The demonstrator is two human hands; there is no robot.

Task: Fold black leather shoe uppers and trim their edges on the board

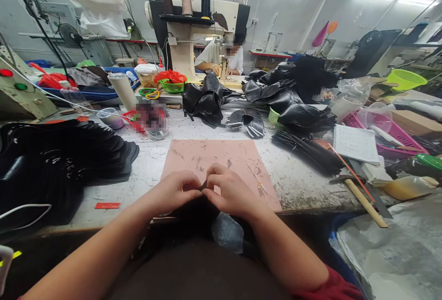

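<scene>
My left hand (177, 191) and my right hand (226, 189) meet at the front edge of the table, over the near side of a pink sheet (217, 152). Both pinch the upper edge of a black piece (195, 210), thumbs nearly touching. The piece hangs down from my fingers, and its lower part merges with the dark clothing behind it. A thin white and orange stick (258, 178) lies on the sheet, to the right of my right hand. Left of my left hand, a small red strip (107, 205) rests on the white tabletop.
Stacked black pieces (100, 152) cover the left side. More black pieces (293, 102) are heaped at the back right. A hammer (366, 202), a notebook (355, 143) and a pink basket (400, 138) are at the right. Beyond the table, a person (210, 55) sits behind a sewing machine (181, 44).
</scene>
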